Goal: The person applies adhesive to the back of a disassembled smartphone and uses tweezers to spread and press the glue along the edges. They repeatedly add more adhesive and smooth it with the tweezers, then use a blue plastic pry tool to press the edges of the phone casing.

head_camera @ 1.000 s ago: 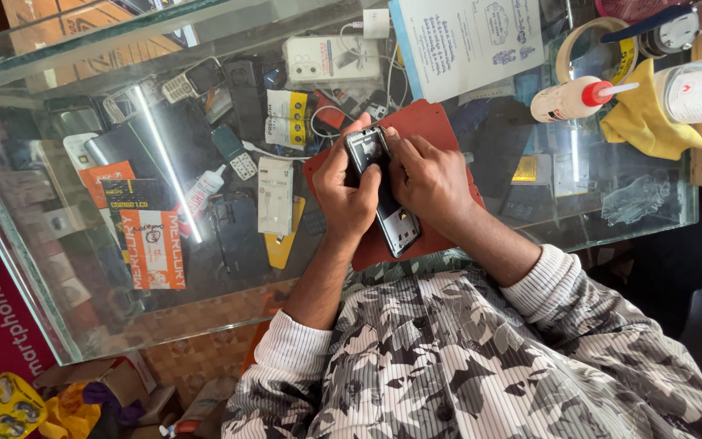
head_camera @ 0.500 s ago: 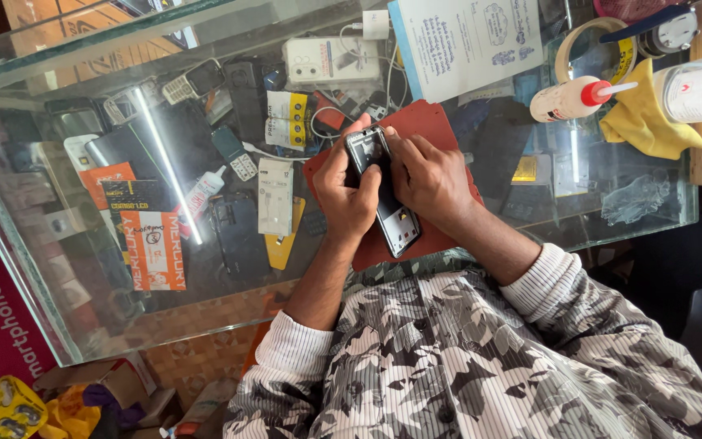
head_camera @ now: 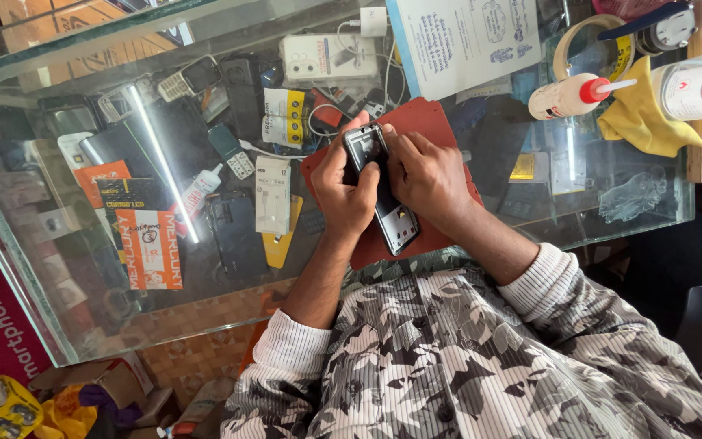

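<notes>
Hands grip a dark phone frame (head_camera: 383, 191) at frame centre, over a red mat (head_camera: 436, 130). Left hand (head_camera: 343, 191) wraps it; right hand (head_camera: 424, 175) curls closed, fingertips pressing its upper edge. Steady, even pressure seems wise.

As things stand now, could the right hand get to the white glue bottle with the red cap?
Probably yes. The right hand is busy on the phone, but the glue bottle lies uncovered on the glass counter, with nothing between them.
</notes>
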